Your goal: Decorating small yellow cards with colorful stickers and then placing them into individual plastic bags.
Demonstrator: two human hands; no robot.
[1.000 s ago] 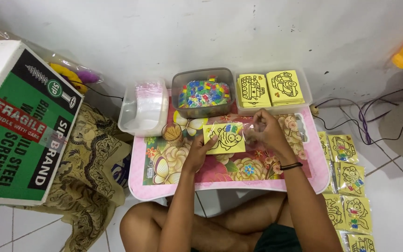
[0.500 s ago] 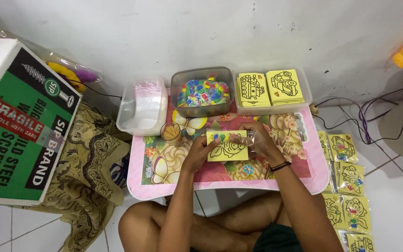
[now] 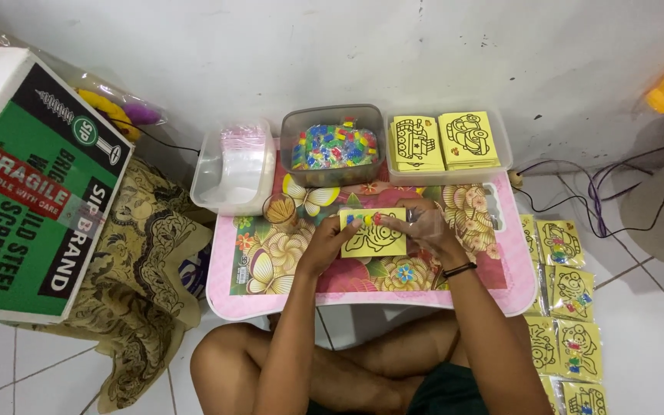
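Over pink table [image 3: 501, 284]: left hand [image 3: 324, 244], right hand [image 3: 424, 230] pinch yellow card [image 3: 373, 234].

Single view, head-worn camera. Looks steeply down from above the seated person, facing the wall. Mid-range: the whole pink table [image 3: 501, 296] fits, wall beyond its far edge, crossed legs at frame bottom.

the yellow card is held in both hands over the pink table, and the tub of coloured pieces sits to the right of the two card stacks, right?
Not quite. In the head view the tub of coloured pieces sits to the left of the card stacks, not the right. The yellow card is indeed held by the left hand and right hand over the pink table.
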